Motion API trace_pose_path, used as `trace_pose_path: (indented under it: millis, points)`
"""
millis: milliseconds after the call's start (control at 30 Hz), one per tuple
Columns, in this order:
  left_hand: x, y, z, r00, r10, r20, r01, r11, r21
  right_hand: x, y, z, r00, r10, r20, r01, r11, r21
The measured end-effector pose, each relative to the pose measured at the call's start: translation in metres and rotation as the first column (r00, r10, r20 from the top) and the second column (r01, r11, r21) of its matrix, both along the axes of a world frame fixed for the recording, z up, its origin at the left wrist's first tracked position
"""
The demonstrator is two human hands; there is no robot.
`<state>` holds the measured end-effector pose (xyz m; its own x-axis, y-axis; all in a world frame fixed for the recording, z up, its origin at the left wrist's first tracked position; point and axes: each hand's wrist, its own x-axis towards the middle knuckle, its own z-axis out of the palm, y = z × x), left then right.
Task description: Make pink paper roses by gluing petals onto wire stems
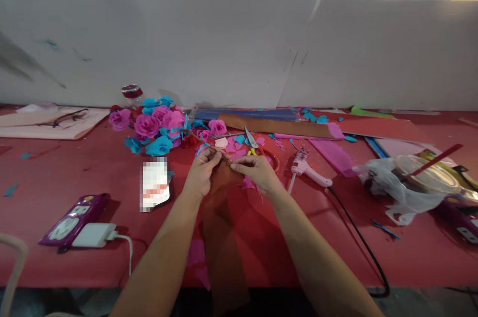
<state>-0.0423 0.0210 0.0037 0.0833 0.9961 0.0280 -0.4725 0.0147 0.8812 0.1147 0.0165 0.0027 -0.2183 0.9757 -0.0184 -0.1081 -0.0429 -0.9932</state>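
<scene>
A long strip of brown crepe paper (224, 237) runs from my fingers down over the table's front edge. My left hand (204, 170) pinches its upper end together with a thin brown stem (196, 136) that slants up and left toward the paper flowers. Close beside it, my right hand (256, 170) has thumb and forefinger closed on the strip's top corner. Just beyond the hands lie open scissors (251, 138) with orange and yellow handles, amid pink paper scraps. Pink and blue paper flowers (147, 125) form a bunch at the left. The exact wrap at my fingertips is too small to make out.
A pink glue gun (311, 170) with a black cord lies right of my hands. Farther right is a white plastic bag (396, 187) around a bowl. A phone (156, 185) and a purple power strip (74, 220) with a white charger (95, 235) are at left.
</scene>
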Motion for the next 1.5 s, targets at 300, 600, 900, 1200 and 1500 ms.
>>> trace_pose_path:
  millis: [300,600,900,1200,1500]
  points:
    - [0.000,-0.001,-0.002,0.999,0.026,-0.046,-0.026,1.000,-0.002,-0.008,-0.002,-0.005,0.979,-0.055,0.196,0.022,0.986,0.165]
    - [0.002,-0.007,0.009,0.990,-0.071,-0.126,0.056,0.991,-0.120,-0.007,-0.002,-0.008,0.958,-0.106,0.267,0.031,0.962,0.271]
    - [-0.008,-0.004,0.006,0.960,-0.097,-0.263,0.086,0.995,-0.053,-0.011,-0.004,-0.010,0.953,-0.134,0.270,0.041,0.946,0.322]
    - [-0.010,-0.002,0.006,0.933,-0.072,-0.353,0.065,0.997,-0.031,-0.012,-0.007,-0.007,0.922,-0.213,0.322,0.083,0.924,0.373]
    - [-0.006,-0.003,0.006,0.953,-0.098,-0.288,0.087,0.995,-0.050,-0.012,-0.007,-0.010,0.913,-0.269,0.308,0.129,0.904,0.408]
